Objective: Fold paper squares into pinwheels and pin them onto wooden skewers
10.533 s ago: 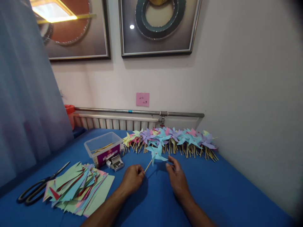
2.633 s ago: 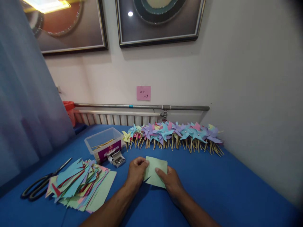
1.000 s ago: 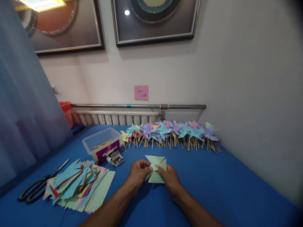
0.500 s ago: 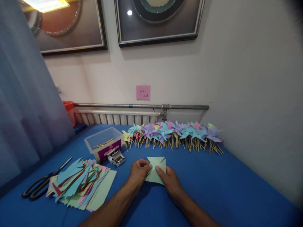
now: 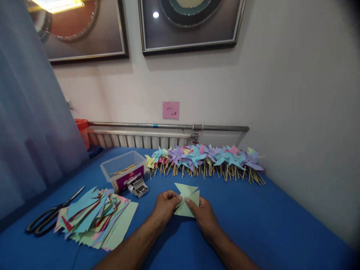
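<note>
A pale green paper square [image 5: 186, 200], cut at its corners, lies on the blue table [image 5: 253, 221] in front of me. Its flaps are partly folded towards the middle. My left hand [image 5: 164, 206] is closed, pinching the paper's left side near the centre. My right hand [image 5: 203, 214] presses its fingertips on the folded flaps from the right. A long row of finished paper pinwheels [image 5: 205, 159] on wooden sticks lies behind, along the wall.
A pile of cut coloured paper [image 5: 95, 219] lies to the left, with black scissors [image 5: 49, 216] beyond it. A clear plastic box [image 5: 123, 173] with sticks and a small open box of pins [image 5: 140, 188] stand behind the pile. A radiator [image 5: 135, 140] runs along the wall.
Earlier I held a blue pinwheel; it is gone from my hands. A flat green sheet replaced it, and over the last second more of its corners have been folded inward.
</note>
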Available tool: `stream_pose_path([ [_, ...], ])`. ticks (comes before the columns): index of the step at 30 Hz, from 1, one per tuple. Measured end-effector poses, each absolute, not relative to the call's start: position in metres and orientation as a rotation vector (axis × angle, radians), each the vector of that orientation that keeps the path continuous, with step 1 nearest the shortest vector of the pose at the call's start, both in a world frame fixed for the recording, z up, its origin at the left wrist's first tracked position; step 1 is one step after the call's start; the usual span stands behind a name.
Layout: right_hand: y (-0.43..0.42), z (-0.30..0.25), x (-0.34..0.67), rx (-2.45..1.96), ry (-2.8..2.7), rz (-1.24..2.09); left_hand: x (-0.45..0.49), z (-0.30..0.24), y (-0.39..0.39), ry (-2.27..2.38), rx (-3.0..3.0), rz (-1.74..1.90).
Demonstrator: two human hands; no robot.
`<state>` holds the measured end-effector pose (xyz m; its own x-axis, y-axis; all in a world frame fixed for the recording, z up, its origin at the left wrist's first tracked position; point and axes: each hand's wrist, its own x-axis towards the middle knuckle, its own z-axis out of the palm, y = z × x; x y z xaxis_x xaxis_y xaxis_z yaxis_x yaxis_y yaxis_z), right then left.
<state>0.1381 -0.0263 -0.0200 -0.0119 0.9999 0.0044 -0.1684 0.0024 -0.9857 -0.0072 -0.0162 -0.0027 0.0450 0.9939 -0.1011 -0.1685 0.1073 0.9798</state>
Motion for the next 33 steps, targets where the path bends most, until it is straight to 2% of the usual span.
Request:
stream_pose_path([
  [23, -0.026, -0.019, 0.139, -1.096, -1.138, 1.265, -0.008, -0.009, -0.011, 1.223, 1.108, 1.213],
  [33, -0.026, -0.019, 0.140, -1.108, -1.165, 1.255, -0.007, 0.002, -0.019, 1.056, 0.928, 1.165],
])
